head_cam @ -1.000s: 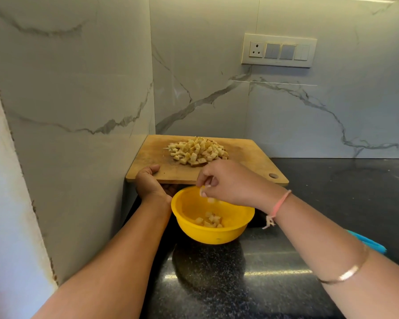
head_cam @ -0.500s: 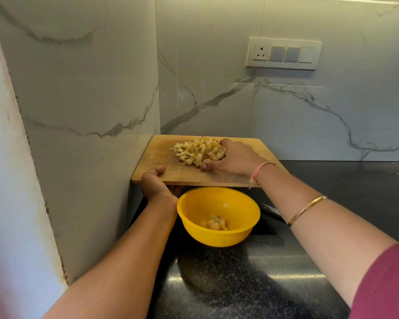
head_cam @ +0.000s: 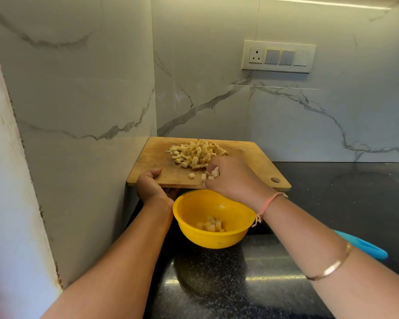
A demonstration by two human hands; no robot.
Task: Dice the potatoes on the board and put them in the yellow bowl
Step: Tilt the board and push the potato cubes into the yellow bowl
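Note:
A pile of diced potato (head_cam: 197, 154) lies on the wooden cutting board (head_cam: 253, 157) in the corner. My left hand (head_cam: 151, 187) grips the board's near left edge, thumb on top and fingers underneath. Over the board's near edge, my right hand (head_cam: 230, 178) holds a few potato cubes (head_cam: 213, 173) in its curled fingers, and a couple of loose cubes (head_cam: 191, 175) lie just beside it. The yellow bowl (head_cam: 237, 229) sits right below the board's near edge with a small heap of cubes (head_cam: 211, 225) inside.
The board and bowl rest on a dark speckled counter (head_cam: 240, 284). Marble walls close in at the left and back. A blue handle (head_cam: 364, 246) lies on the counter behind my right forearm. A switch panel (head_cam: 279, 56) is on the back wall.
My right hand dropped cubes into the bowl, reached to the pile on the board, and has now drawn back toward the near edge with more cubes. My left hand has stayed on the board.

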